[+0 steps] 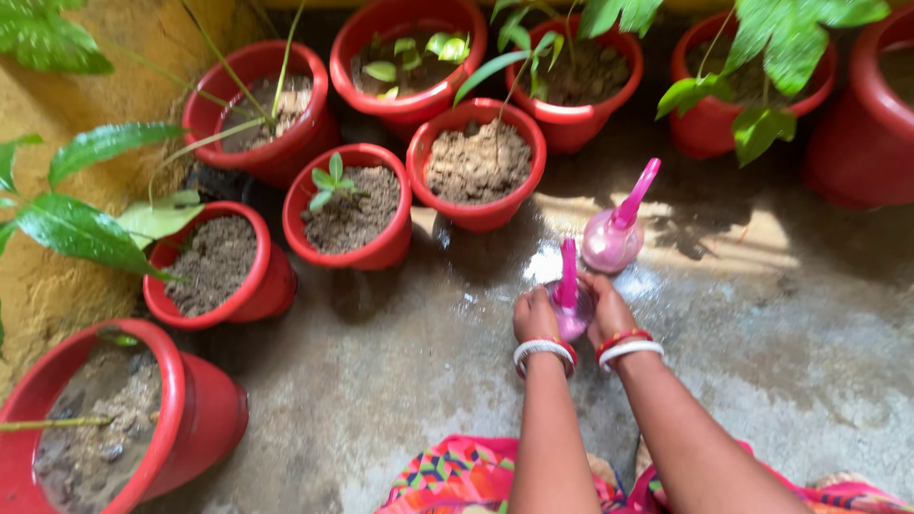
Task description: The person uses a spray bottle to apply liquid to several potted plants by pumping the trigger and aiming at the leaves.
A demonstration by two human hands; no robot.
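Here both hands clasp pink bottle — upright.

Red soil-filled pots crowding ahead and left, pink spray bottle just beyond, wet floor open right.

A rough grey concrete floor fills the view, wet and shiny near the middle, with a patch of sunlight falling across it at right. A mottled yellow wall runs along the left. Red pots of soil crowd the wall and the far edge, some with green leaves hanging over them.
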